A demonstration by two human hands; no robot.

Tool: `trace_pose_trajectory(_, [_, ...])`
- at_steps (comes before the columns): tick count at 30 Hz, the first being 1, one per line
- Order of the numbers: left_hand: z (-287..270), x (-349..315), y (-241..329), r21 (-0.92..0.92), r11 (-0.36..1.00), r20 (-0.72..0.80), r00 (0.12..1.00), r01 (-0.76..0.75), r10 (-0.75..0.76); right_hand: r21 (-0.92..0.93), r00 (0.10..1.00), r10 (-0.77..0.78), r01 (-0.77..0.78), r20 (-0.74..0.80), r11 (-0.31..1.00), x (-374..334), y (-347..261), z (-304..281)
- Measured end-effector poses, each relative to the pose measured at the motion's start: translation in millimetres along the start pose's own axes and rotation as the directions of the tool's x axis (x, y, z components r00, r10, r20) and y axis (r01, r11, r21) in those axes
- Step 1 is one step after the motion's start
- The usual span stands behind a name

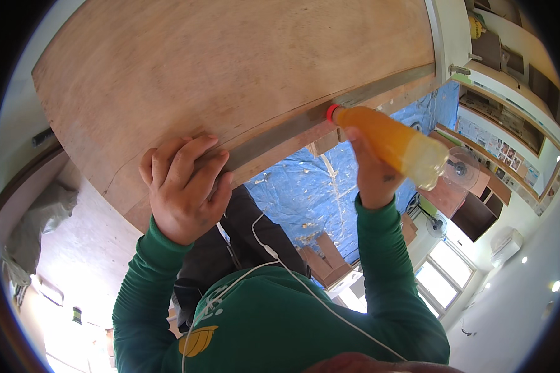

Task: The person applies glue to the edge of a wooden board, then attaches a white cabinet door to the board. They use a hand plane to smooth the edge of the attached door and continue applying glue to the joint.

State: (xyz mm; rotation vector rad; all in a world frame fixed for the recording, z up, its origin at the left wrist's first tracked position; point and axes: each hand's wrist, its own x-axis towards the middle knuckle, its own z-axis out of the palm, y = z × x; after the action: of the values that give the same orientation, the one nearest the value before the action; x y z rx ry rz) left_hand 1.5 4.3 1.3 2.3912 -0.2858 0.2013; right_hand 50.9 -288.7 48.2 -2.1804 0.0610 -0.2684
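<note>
My right hand (374, 177) is wrapped round a clear plastic bottle (382, 140) of amber-orange liquid. The bottle is tipped, its red cap end lowered against a dark grey-brown strip (280, 138) along the near edge of a wooden panel (230, 68). Whether liquid is coming out cannot be made out. Toward the left end of that strip, my left hand (183, 186) rests on the panel with its fingers bent and somewhat apart, holding nothing visible. A thin curved line runs across the panel's surface beside the strip.
Below the panel lies a blue sheet (311, 193) with pale spots, with wood offcuts (326, 258) on it. A fan (437, 225) and an open dark cabinet box (477, 214) stand at the right. White earphone cable (269, 251) hangs across my front.
</note>
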Motion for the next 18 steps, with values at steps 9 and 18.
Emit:
trace_pose_trajectory(9, [0,0,-1,-0.007,1.0,0.001,1.0,0.004,-0.004,0.507,0.876,0.456,-0.467,0.156,0.725,15,8,-24])
trace_pose_trajectory(18, [0,0,-1,-0.001,1.0,0.006,1.0,0.003,-0.003,0.506,0.869,0.466,-0.481,0.167,0.716,15,4,-16])
